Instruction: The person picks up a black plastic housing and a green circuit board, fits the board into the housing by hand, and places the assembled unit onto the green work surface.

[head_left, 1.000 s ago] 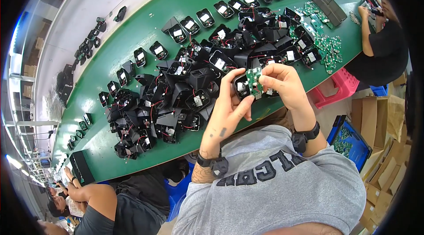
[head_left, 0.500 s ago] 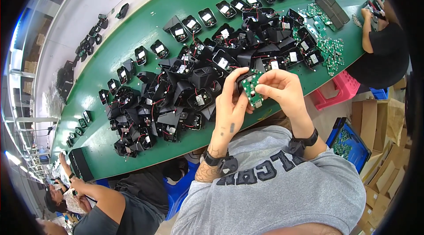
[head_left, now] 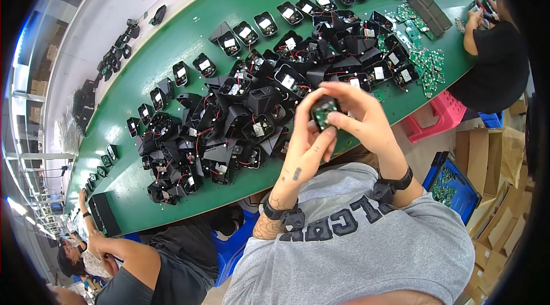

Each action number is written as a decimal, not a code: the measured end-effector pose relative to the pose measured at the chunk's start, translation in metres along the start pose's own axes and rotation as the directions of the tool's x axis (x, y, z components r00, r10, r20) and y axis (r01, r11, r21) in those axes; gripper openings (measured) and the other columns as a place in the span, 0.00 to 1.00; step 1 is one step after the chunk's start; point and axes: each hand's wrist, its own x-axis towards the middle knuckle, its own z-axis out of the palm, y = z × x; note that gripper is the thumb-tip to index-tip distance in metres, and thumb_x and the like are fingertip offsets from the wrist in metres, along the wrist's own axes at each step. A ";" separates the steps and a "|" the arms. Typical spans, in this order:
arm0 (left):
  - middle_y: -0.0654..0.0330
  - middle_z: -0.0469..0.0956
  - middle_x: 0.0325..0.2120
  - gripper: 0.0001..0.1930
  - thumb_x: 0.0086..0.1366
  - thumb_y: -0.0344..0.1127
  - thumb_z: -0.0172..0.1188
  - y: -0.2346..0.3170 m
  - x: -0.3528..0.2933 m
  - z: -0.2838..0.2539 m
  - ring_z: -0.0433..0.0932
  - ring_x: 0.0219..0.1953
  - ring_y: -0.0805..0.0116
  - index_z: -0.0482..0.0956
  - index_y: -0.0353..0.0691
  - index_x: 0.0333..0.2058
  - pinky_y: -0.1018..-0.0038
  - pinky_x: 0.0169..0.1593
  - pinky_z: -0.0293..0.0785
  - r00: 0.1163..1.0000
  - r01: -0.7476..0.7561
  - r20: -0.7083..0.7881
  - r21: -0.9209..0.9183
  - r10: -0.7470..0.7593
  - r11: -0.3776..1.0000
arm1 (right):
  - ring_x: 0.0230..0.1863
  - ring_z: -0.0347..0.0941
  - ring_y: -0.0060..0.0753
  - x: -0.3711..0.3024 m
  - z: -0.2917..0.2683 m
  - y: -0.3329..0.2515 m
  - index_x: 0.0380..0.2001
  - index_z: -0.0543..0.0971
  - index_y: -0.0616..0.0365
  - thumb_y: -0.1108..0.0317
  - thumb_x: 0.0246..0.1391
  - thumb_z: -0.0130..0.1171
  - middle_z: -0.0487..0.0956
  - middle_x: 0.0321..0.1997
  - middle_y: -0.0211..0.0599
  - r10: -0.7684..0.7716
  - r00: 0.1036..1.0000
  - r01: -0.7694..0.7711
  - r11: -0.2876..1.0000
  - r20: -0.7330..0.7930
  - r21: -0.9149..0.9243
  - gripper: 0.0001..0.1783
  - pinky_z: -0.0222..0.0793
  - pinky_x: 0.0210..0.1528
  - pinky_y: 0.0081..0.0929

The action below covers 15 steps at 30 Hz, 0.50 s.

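Both of my hands meet over the near edge of the long green table (head_left: 172, 24). They hold a small black housing with a green circuit board (head_left: 324, 112) in it. My left hand (head_left: 310, 140) grips it from the left and below, thumb against its side. My right hand (head_left: 361, 114) wraps it from the right and above, fingers curled over the top. Just beyond my hands lies a big heap of black plastic housings with red and black wires (head_left: 240, 116).
A row of open black housings (head_left: 252, 27) lines the far side of the heap. Loose green circuit boards (head_left: 427, 64) lie at the right, near a seated person in black (head_left: 492, 58). Another person's arm (head_left: 114, 245) rests lower left. A pink stool (head_left: 438, 118) and cardboard boxes (head_left: 492, 161) stand right.
My hands have stayed together on the part and turned it slightly; the board now faces more toward me and sits deeper between my fingers.
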 end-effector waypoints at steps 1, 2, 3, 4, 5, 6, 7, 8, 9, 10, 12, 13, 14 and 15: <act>0.62 0.68 0.33 0.33 0.64 0.22 0.48 0.000 0.000 0.000 0.66 0.21 0.79 0.48 0.48 0.65 0.84 0.20 0.64 0.998 0.015 0.052 0.087 -0.019 0.996 | 0.46 0.72 0.23 -0.005 -0.005 0.006 0.57 0.68 0.63 0.74 0.52 0.61 0.75 0.48 0.33 0.181 0.975 -0.204 0.959 0.127 0.199 0.28 0.69 0.48 0.24; 0.62 0.68 0.33 0.33 0.65 0.23 0.48 0.001 -0.001 0.004 0.67 0.21 0.79 0.46 0.48 0.65 0.83 0.20 0.65 0.999 0.011 0.036 0.073 -0.014 0.997 | 0.46 0.72 0.23 -0.005 -0.006 0.008 0.57 0.68 0.63 0.74 0.52 0.61 0.75 0.48 0.33 0.182 0.975 -0.206 0.958 0.129 0.199 0.28 0.69 0.48 0.24; 0.62 0.68 0.32 0.33 0.65 0.23 0.47 0.003 -0.002 0.005 0.66 0.21 0.80 0.45 0.49 0.66 0.83 0.20 0.65 0.999 0.008 0.037 0.106 -0.012 0.994 | 0.45 0.72 0.23 -0.004 -0.007 0.010 0.56 0.68 0.64 0.74 0.51 0.61 0.75 0.48 0.34 0.196 0.972 -0.221 0.952 0.131 0.213 0.27 0.69 0.48 0.24; 0.62 0.68 0.31 0.34 0.65 0.24 0.47 0.004 -0.004 0.006 0.66 0.20 0.80 0.43 0.49 0.66 0.83 0.20 0.66 0.999 0.005 0.037 0.138 -0.010 0.990 | 0.45 0.72 0.23 -0.004 -0.007 0.011 0.55 0.69 0.64 0.74 0.51 0.61 0.75 0.48 0.34 0.211 0.969 -0.237 0.945 0.132 0.227 0.27 0.69 0.49 0.24; 0.62 0.68 0.31 0.34 0.65 0.24 0.47 0.005 -0.005 0.006 0.66 0.20 0.80 0.43 0.49 0.66 0.83 0.20 0.66 0.999 0.007 0.037 0.138 -0.013 0.990 | 0.45 0.73 0.23 -0.004 -0.006 0.008 0.55 0.69 0.64 0.74 0.51 0.62 0.76 0.46 0.34 0.226 0.966 -0.250 0.936 0.121 0.249 0.27 0.70 0.48 0.24; 0.62 0.69 0.31 0.34 0.66 0.24 0.47 0.006 -0.006 0.006 0.66 0.19 0.80 0.42 0.49 0.66 0.83 0.20 0.66 0.999 0.014 0.045 0.178 -0.022 0.984 | 0.45 0.73 0.23 -0.004 -0.005 0.008 0.55 0.69 0.64 0.74 0.51 0.62 0.76 0.46 0.34 0.229 0.966 -0.252 0.935 0.120 0.250 0.27 0.70 0.48 0.24; 0.61 0.70 0.31 0.35 0.66 0.24 0.46 0.008 -0.007 0.006 0.66 0.19 0.81 0.41 0.49 0.67 0.84 0.20 0.66 0.998 0.020 0.053 0.218 -0.032 0.976 | 0.44 0.73 0.22 -0.004 -0.005 0.009 0.54 0.70 0.64 0.74 0.50 0.62 0.76 0.45 0.34 0.225 0.968 -0.246 0.932 0.109 0.267 0.26 0.70 0.46 0.22; 0.61 0.70 0.31 0.35 0.66 0.24 0.46 0.010 -0.008 0.008 0.66 0.19 0.81 0.41 0.49 0.67 0.84 0.20 0.66 0.998 0.024 0.052 0.217 -0.036 0.976 | 0.42 0.73 0.22 -0.005 -0.005 0.009 0.53 0.71 0.63 0.74 0.50 0.62 0.77 0.44 0.33 0.223 0.970 -0.242 0.928 0.099 0.283 0.26 0.71 0.43 0.20; 0.61 0.70 0.31 0.36 0.66 0.23 0.46 0.012 -0.009 0.009 0.66 0.18 0.81 0.40 0.49 0.67 0.83 0.19 0.65 0.999 0.008 0.038 0.309 -0.021 0.951 | 0.42 0.73 0.22 -0.005 -0.004 0.008 0.53 0.71 0.63 0.74 0.50 0.62 0.77 0.44 0.33 0.227 0.969 -0.245 0.927 0.098 0.284 0.26 0.71 0.43 0.20; 0.60 0.71 0.32 0.36 0.65 0.23 0.46 0.012 -0.009 0.010 0.65 0.18 0.81 0.39 0.49 0.67 0.83 0.18 0.65 1.000 -0.006 0.027 0.399 -0.005 0.917 | 0.41 0.73 0.20 -0.006 -0.003 0.007 0.52 0.72 0.63 0.75 0.49 0.63 0.77 0.43 0.33 0.236 0.968 -0.249 0.927 0.080 0.281 0.25 0.70 0.40 0.17; 0.58 0.72 0.34 0.36 0.65 0.22 0.47 0.009 -0.008 0.008 0.69 0.20 0.78 0.40 0.48 0.67 0.81 0.22 0.67 0.996 -0.086 0.031 0.522 0.082 0.848 | 0.39 0.73 0.19 -0.007 -0.003 0.005 0.51 0.72 0.62 0.75 0.48 0.63 0.77 0.43 0.32 0.245 0.967 -0.254 0.926 0.066 0.280 0.25 0.70 0.36 0.14; 0.48 0.73 0.39 0.37 0.64 0.21 0.47 0.011 -0.008 0.009 0.75 0.29 0.62 0.40 0.46 0.67 0.72 0.30 0.71 0.991 -0.130 0.049 0.595 0.125 0.793 | 0.38 0.73 0.18 -0.007 -0.004 0.006 0.51 0.73 0.61 0.75 0.47 0.64 0.77 0.42 0.31 0.266 0.962 -0.271 0.927 0.057 0.259 0.25 0.69 0.33 0.12; 0.38 0.74 0.44 0.37 0.62 0.20 0.46 0.012 -0.007 0.009 0.80 0.38 0.45 0.39 0.44 0.66 0.62 0.39 0.75 0.983 -0.172 0.073 0.663 0.166 0.729 | 0.36 0.73 0.16 -0.007 -0.004 0.007 0.50 0.73 0.61 0.75 0.47 0.64 0.77 0.41 0.31 0.285 0.957 -0.288 0.927 0.047 0.239 0.24 0.68 0.30 0.11; 0.38 0.74 0.44 0.37 0.62 0.20 0.46 0.010 -0.006 0.009 0.80 0.38 0.45 0.39 0.44 0.66 0.62 0.39 0.75 0.984 -0.172 0.074 0.663 0.164 0.729 | 0.36 0.73 0.16 -0.007 -0.004 0.007 0.50 0.73 0.61 0.75 0.47 0.64 0.77 0.41 0.31 0.285 0.957 -0.288 0.927 0.045 0.240 0.24 0.68 0.30 0.11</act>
